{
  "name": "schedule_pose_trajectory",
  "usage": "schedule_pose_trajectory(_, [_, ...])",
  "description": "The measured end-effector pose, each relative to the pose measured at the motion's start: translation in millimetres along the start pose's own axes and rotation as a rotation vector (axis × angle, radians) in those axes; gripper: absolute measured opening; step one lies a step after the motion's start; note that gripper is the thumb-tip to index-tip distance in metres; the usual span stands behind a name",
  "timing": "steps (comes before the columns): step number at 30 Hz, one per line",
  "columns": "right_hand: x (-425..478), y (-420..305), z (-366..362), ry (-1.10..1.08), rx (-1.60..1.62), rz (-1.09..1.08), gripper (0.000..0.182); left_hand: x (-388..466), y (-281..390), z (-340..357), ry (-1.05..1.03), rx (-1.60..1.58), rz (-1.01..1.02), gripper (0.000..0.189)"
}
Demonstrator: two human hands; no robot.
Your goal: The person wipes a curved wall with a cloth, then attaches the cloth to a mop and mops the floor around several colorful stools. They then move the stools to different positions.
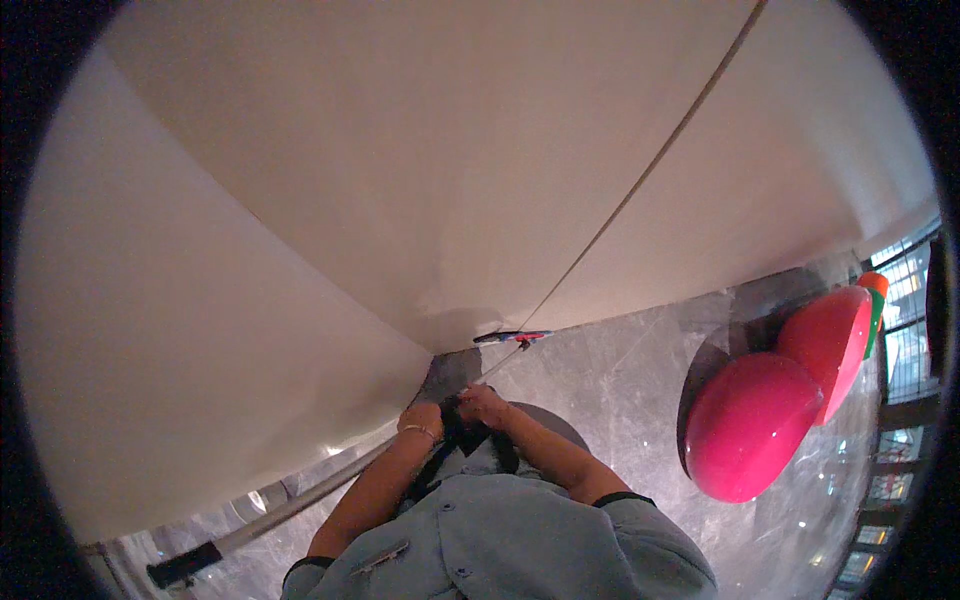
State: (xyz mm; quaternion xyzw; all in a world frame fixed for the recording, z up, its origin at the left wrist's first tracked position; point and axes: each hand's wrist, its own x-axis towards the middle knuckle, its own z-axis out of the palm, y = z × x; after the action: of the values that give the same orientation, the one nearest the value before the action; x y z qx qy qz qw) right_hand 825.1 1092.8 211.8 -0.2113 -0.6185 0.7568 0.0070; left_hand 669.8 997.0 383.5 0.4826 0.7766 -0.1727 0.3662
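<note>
Both of my hands are closed around a long pole held at a slant in front of my body. My left hand, with a bracelet at the wrist, grips it near my waist. Slightly farther along, toward the head, my right hand holds the same pole. A black end grip is at its rear end, low on the left. At the other end a flat mop head, blue and red, lies at the foot of a pale wall. Whether it touches the wall is hard to tell.
Large glossy pink-red rounded objects stand on the shiny grey floor to the right, with green and orange parts behind. A dark line runs up the wall. Another pale wall surface meets it at the left, forming a corner.
</note>
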Motion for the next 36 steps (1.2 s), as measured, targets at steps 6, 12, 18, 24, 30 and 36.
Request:
schedule_pose_trajectory(6, [-23.7, -8.8, -31.7, 0.222, -0.278, 0.020, 0.071, 12.7, 46.8, -54.9, -0.021, -0.101, -0.021, 0.026])
schedule_pose_trajectory(12, [7.4, -80.2, -82.8, 0.039, -0.829, -0.428, 0.066, 26.8, 100.9, -55.3, 0.395, -0.095, -0.016, 0.024])
schedule_pose_trajectory(18, [-8.1, -100.0, -127.7, -0.213, -0.637, -0.405, 0.054, 20.9, 184.9, -87.0, 0.353, -0.163, -0.142, 0.027])
schedule_pose_trajectory(24, [-15.3, -113.5, -117.5, -0.405, -0.729, -0.468, 0.042, -69.8, 204.9, -70.3, 0.804, -0.772, 0.199, 0.025])
schedule_pose_trajectory(30, [8.6, -39.9, -145.2, -0.466, -1.155, -0.294, 0.039, -150.3, 149.7, -44.2, 1.193, -0.664, -0.575, 0.071])
schedule_pose_trajectory(36, [0.9, -44.4, -130.4, -0.393, -0.729, -0.421, 0.026, -131.0, 178.6, -68.5, 1.417, -1.426, 0.246, 0.057])
